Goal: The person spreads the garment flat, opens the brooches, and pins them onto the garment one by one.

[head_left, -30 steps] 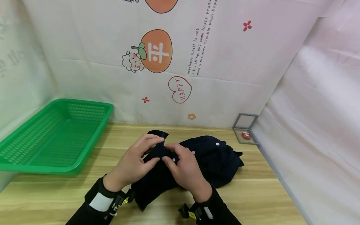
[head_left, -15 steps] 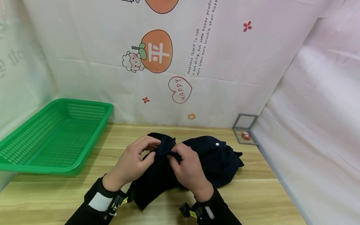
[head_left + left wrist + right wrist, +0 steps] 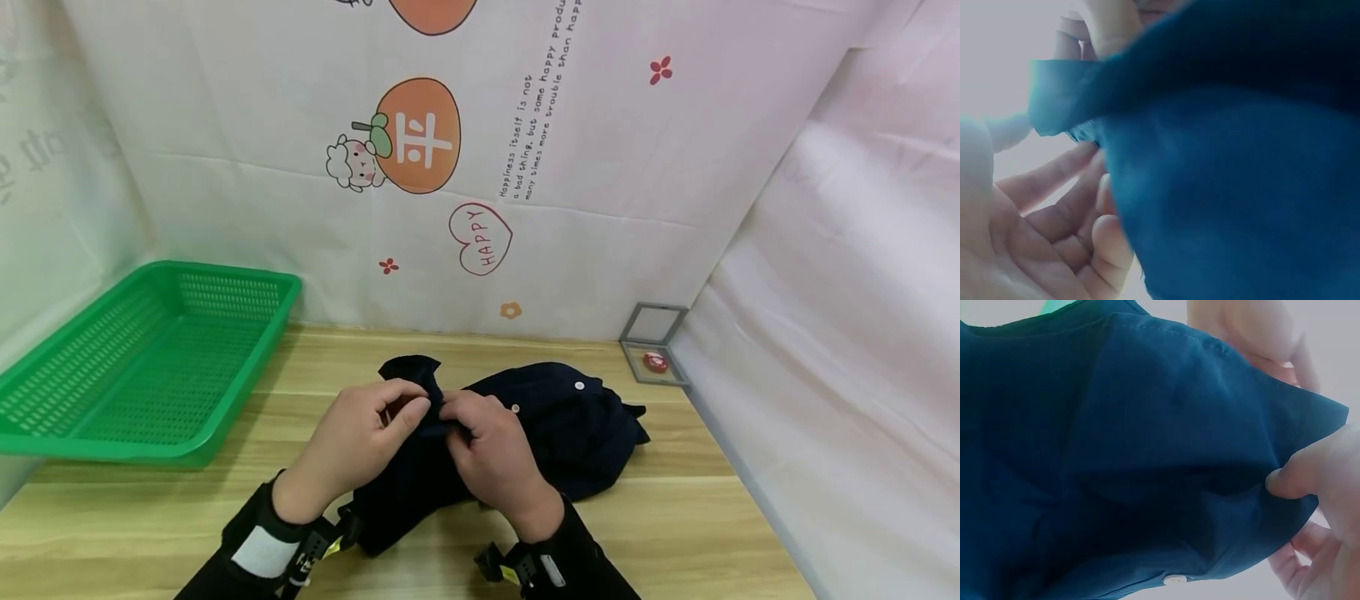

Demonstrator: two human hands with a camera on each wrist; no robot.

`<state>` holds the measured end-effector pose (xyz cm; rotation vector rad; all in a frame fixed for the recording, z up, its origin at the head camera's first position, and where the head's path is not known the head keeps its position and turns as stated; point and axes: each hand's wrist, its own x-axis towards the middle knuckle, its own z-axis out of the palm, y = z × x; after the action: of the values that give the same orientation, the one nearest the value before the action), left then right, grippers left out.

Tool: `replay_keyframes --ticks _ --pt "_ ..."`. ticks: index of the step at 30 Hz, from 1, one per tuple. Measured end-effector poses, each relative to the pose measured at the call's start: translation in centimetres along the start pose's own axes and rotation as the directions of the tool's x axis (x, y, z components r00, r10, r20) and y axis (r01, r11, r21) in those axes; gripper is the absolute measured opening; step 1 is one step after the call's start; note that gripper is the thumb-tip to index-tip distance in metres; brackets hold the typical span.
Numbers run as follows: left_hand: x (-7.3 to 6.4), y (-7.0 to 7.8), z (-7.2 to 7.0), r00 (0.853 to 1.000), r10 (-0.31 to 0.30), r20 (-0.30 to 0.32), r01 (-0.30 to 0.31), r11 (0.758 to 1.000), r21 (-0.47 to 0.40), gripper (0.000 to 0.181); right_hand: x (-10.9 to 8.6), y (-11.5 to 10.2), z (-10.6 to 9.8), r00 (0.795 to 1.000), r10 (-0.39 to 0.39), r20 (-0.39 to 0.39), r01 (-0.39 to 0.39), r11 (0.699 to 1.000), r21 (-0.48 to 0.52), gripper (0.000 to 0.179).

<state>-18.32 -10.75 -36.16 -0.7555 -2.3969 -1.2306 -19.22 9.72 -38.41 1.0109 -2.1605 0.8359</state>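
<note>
A dark navy shirt (image 3: 577,442) with white buttons lies bunched on the wooden table, its raised collar end (image 3: 411,367) between the hands. My left hand (image 3: 341,446) is at the collar, index finger and thumb curled together at the cloth edge; their exact contact is partly hidden. Beside it, my right hand (image 3: 498,454) pinches the shirt's edge. In the right wrist view the right thumb (image 3: 1297,478) presses on the cloth with fingers behind it, and a button (image 3: 1175,580) shows below. Cloth (image 3: 1229,181) fills much of the left wrist view, covering some fingertips.
A green plastic basket (image 3: 198,417) stands on the left of the table. At the back right corner, a small grey-framed open case (image 3: 651,342) holds a red and white item (image 3: 656,362). A printed white cloth backdrop (image 3: 585,258) rises behind the table.
The collar end folded down half a second ago and now stands up again. My left hand came off the cloth, then returned to its edge. My right hand shifted slightly along the cloth.
</note>
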Motion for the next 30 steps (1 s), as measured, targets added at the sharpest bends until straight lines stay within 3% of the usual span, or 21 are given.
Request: replay_keyframes --ticks 3,6,11,14,19,22,26,30 --pt "-0.04 0.32 -0.06 0.994 -0.102 0.024 0.103 0.995 -0.017 0.023 -0.02 -0.10 0.16 0.998 -0.049 0.029 0.049 0.999 -0.004 0.025" --pt "0.00 0.36 -0.08 0.984 -0.168 0.051 0.169 0.986 -0.006 0.026 -0.05 -0.25 0.18 0.995 -0.083 0.063 0.084 0.996 -0.016 0.027" --pt "0.18 0.29 -0.24 0.978 -0.180 0.108 0.184 0.983 -0.023 0.017 0.02 -0.35 0.11 0.991 -0.100 0.094 0.104 0.994 -0.033 0.028" --pt "0.26 0.19 -0.39 0.977 -0.182 0.110 0.187 0.981 -0.040 0.015 0.09 -0.37 0.04 0.988 -0.101 0.113 0.104 0.994 -0.025 0.027" --pt "0.28 0.09 -0.60 0.980 -0.196 0.027 0.197 0.979 -0.047 0.016 0.16 -0.57 -0.17 0.989 -0.022 0.147 0.010 0.997 0.076 0.020" --pt "0.31 0.26 -0.69 0.972 -0.233 0.017 0.234 0.968 -0.092 0.019 0.17 -0.67 -0.33 0.991 0.040 0.127 -0.059 0.988 0.146 0.014" --pt "0.36 0.65 -0.77 0.955 -0.284 0.088 0.296 0.938 -0.183 0.023 0.15 -0.78 -0.39 0.989 0.080 0.125 -0.103 0.976 0.194 0.008" --pt "0.34 0.86 -0.74 0.951 -0.260 0.165 0.292 0.933 -0.211 0.027 0.06 -0.81 -0.26 0.984 0.105 0.144 -0.134 0.968 0.212 0.003"
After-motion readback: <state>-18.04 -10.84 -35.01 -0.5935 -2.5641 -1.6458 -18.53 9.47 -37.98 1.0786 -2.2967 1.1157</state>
